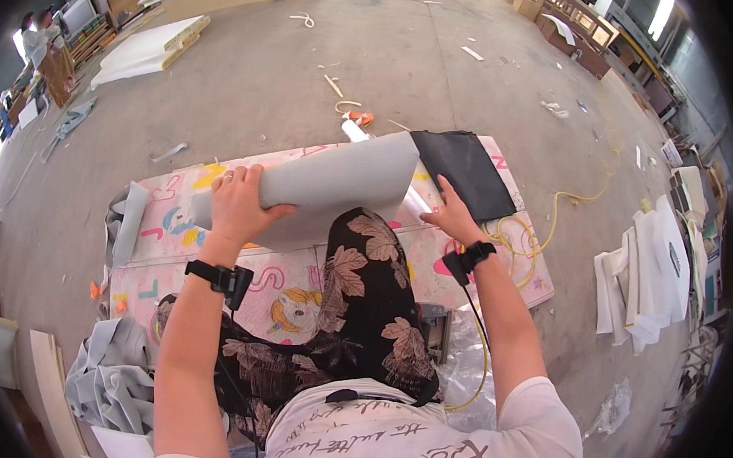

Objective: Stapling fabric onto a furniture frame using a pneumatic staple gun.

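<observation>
A long, smooth grey piece of sheet material (336, 181), like covered padding or a folded sheet, lies tilted in front of my knee. My left hand (241, 200) grips its left part, thumb on the near face and fingers over the top. Off its right end, my right hand (455, 216) has thumb and forefinger spread. Near those fingertips is a white, tube-like object (417, 200); whether they touch it I cannot tell. Just beyond my right hand lies a flat black sheet (466, 172). All this rests on a pink mat printed with cartoons (164, 242).
An orange and white tool (356, 128) lies past the mat's far edge. A yellow hose (542, 240) coils at right. Crumpled grey material (110, 373) sits at lower left, white sheets (649, 271) at right. People (50, 54) stand far left.
</observation>
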The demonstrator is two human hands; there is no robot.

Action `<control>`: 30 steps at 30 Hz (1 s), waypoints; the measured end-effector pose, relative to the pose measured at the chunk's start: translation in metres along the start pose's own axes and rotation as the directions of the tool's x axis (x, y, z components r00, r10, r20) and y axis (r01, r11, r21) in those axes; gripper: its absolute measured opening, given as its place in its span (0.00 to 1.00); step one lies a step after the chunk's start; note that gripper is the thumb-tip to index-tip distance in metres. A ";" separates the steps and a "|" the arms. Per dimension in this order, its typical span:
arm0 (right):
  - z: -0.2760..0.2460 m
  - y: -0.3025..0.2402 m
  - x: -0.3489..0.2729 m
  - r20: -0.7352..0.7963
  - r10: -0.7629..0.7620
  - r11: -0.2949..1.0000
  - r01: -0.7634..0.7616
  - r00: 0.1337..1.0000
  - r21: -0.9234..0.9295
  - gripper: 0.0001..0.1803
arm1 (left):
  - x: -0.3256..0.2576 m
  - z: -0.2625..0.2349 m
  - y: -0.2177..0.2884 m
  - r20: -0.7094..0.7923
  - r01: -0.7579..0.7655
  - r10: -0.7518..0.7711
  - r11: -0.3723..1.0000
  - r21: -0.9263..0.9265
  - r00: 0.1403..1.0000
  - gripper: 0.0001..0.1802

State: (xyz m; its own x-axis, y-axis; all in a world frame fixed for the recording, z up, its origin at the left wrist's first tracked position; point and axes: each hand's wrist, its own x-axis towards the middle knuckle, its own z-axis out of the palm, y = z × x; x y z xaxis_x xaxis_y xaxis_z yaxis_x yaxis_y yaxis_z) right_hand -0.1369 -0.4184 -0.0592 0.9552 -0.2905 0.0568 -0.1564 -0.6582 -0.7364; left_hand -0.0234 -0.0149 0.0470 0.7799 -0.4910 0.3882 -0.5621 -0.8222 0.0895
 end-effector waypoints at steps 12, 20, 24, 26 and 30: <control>0.072 -0.096 0.085 0.469 -0.243 0.928 0.344 0.849 -0.141 0.55 | -0.111 -0.021 -0.178 0.145 0.305 -0.269 0.808 -0.503 0.952 0.44; 0.114 -0.101 0.103 0.274 -0.439 0.887 0.461 0.855 -0.015 0.46 | -0.125 -0.048 -0.109 -0.177 0.249 -0.476 0.699 -0.670 0.861 0.53; 0.129 -0.080 0.108 0.371 -0.331 0.935 0.250 0.868 0.250 0.53 | -0.142 -0.056 -0.110 -0.144 0.376 -0.626 0.619 -0.689 0.767 0.54; 0.150 -0.059 0.106 0.467 -0.382 0.818 0.056 0.798 0.573 0.57 | -0.150 -0.051 -0.118 -0.156 0.390 -0.673 0.584 -0.712 0.723 0.52; 0.190 -0.031 0.117 0.484 -0.332 0.739 -0.095 0.810 0.667 0.56 | -0.161 -0.055 -0.121 0.021 0.389 -0.711 0.360 -0.848 0.703 0.49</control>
State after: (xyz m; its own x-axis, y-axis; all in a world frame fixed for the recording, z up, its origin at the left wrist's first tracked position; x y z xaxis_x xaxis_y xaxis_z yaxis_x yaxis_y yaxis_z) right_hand 0.0272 -0.3002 -0.1581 0.9469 0.3195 -0.0356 -0.0389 0.0040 -0.9992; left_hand -0.0963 0.1798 0.0240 0.9536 0.2336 0.1902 -0.1323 -0.2425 0.9611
